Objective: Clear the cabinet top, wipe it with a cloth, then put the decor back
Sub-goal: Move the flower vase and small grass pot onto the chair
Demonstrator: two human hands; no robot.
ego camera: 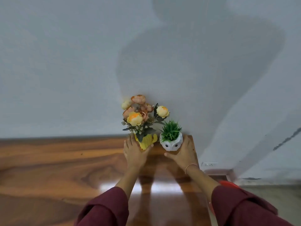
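Both hands are gripping pots: the left hand [135,153] is curling around the yellow flower pot [147,141], the right hand [184,152] around the white owl pot [171,145]. Both are sitting side by side at the back of the cabinet top [65,160], by the wall [65,62].

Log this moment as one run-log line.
left hand grips yellow flower vase | right hand grips white owl pot | both at cabinet top rear right corner

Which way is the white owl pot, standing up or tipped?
Upright: the white owl-faced pot has its green grass pointing up.
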